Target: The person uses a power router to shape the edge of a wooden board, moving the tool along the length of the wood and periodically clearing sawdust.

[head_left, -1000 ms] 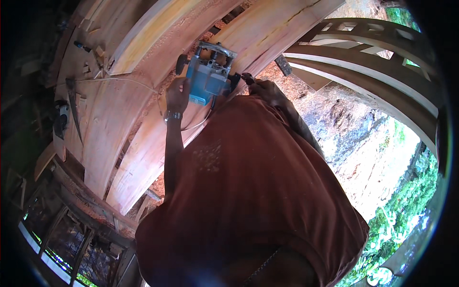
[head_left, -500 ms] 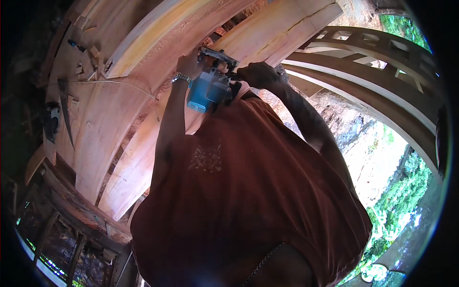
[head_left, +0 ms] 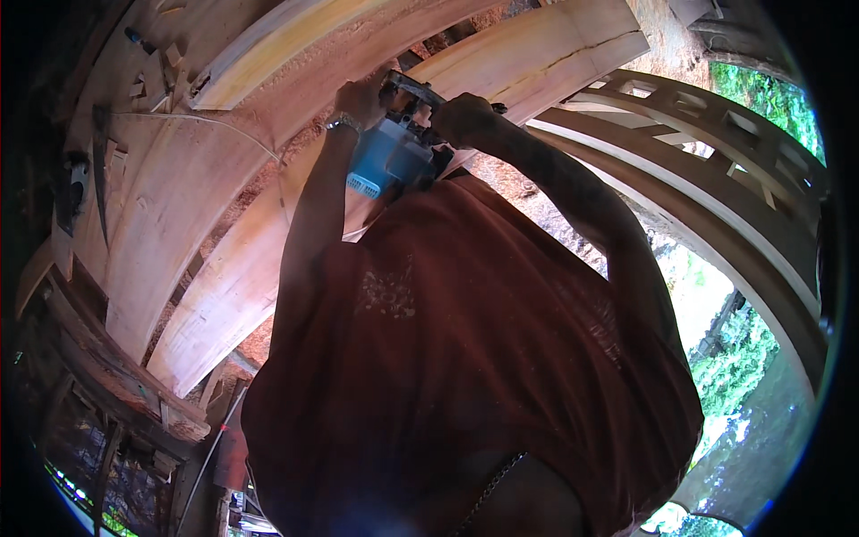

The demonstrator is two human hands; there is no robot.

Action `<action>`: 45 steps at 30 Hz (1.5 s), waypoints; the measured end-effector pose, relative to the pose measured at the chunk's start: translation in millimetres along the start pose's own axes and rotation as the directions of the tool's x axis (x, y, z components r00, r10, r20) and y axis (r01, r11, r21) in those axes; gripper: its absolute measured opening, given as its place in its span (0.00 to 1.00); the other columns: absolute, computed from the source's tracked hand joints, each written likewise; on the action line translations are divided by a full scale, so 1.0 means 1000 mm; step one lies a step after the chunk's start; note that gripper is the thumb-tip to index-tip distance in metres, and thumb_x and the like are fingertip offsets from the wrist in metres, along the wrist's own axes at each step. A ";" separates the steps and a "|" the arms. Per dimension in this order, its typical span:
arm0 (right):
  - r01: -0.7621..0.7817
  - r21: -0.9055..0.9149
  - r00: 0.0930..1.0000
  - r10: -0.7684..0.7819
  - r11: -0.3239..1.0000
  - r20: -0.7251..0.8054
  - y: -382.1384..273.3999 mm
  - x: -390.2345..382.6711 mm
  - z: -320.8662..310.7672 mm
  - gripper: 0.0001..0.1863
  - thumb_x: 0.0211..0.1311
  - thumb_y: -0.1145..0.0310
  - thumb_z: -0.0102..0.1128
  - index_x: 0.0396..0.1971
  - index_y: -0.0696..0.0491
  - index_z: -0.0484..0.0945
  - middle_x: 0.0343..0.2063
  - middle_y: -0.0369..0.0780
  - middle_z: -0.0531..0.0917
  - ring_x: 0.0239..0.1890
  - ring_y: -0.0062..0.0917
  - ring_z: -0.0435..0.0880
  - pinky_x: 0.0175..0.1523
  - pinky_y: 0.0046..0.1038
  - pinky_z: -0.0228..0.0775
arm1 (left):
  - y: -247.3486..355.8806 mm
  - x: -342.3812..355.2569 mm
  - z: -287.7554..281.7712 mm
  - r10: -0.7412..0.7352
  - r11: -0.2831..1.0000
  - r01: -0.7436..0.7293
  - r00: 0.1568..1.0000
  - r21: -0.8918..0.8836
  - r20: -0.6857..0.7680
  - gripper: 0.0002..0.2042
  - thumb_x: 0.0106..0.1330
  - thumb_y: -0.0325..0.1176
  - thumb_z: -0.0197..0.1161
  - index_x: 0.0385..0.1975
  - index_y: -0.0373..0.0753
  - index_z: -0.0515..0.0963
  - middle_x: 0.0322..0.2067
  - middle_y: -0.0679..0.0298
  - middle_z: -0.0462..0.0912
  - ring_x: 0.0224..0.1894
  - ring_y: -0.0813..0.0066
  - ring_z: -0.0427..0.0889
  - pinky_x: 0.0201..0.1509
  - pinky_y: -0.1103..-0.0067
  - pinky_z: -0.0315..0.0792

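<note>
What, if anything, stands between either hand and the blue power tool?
Nothing visible does: the left hand meets the blue power tool at its left side, the right hand at its right side. The exact grip is mostly hidden.

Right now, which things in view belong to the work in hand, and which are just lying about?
In use:
- blue-bodied power tool with a metal base, held by the left hand and right hand
- long pale wooden plank beneath it

Apparently lying about:
- long dark tapering tool
- grey-and-black tool
- small wooden offcuts
</note>
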State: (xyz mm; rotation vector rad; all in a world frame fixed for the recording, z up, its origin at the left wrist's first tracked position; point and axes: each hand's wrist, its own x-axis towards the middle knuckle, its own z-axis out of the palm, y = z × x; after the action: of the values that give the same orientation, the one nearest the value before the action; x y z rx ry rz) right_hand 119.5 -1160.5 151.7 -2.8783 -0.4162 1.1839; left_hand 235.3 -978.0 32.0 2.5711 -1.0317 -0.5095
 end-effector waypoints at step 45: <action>-0.036 0.146 0.990 0.055 0.989 -0.131 0.004 0.002 0.040 0.11 0.55 0.66 0.64 0.39 0.45 0.88 0.34 0.43 0.89 0.40 0.39 0.90 0.47 0.44 0.82 | -0.011 0.006 0.024 0.041 0.999 -0.039 0.998 0.032 -0.052 0.29 0.72 0.51 0.60 0.71 0.54 0.64 0.29 0.51 0.87 0.32 0.51 0.89 0.38 0.57 0.81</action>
State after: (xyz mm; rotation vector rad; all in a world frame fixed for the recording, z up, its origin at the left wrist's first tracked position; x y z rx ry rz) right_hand 94.0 -1168.1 121.0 -2.8342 -0.2529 0.9734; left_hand 235.3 -978.5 4.4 2.5709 -1.0788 -0.4169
